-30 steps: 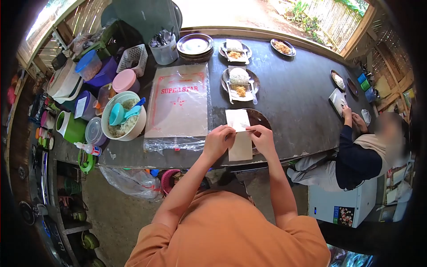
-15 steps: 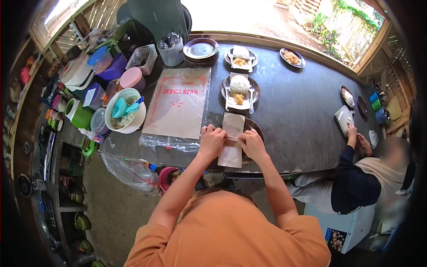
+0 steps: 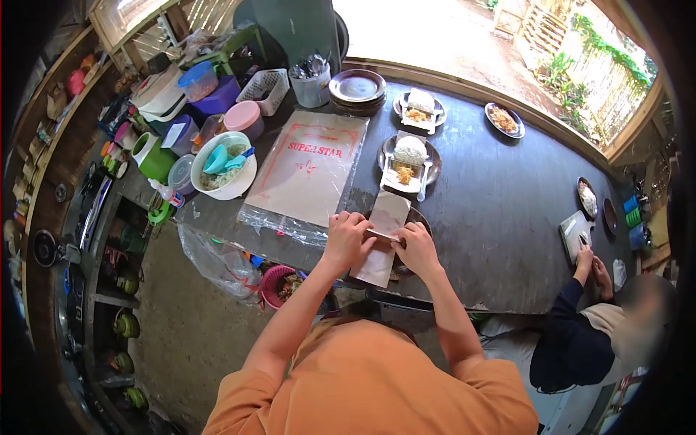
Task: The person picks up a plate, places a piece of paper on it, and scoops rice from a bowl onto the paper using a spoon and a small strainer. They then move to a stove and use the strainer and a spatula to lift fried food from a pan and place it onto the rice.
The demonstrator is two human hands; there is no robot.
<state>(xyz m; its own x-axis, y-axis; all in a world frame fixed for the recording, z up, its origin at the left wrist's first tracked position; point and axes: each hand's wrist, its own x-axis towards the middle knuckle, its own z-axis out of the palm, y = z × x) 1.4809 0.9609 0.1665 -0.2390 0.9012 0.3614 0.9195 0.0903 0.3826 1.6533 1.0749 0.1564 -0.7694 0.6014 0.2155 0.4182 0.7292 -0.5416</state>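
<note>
A long strip of brown wrapping paper (image 3: 390,210) lies near the table's front edge, over a dark plate (image 3: 422,220) that is mostly hidden. Across its middle runs a raised crease. My left hand (image 3: 348,242) grips the crease at its left end, fingers bent around the paper. At the other end, my right hand (image 3: 416,248) pinches the same fold. Just beyond my hands stands a plate (image 3: 433,171) with a paper-lined mound of rice (image 3: 410,151), an orange-brown shredded topping (image 3: 404,174) and a fork. To the left lies a plastic-wrapped stack of brown paper (image 3: 301,170) printed "SUPER STAR".
A white bowl of rice (image 3: 239,185) with turquoise scoops stands left, among several tubs. Stacked plates (image 3: 357,87) and a cutlery bucket (image 3: 312,90) are at the back. On the right, a seated person (image 3: 573,341) works at a white cutting board (image 3: 575,230).
My view has turned, so the table appears tilted and shifted. Both hands keep hold of the paper's crease. The person at right still works at the board.
</note>
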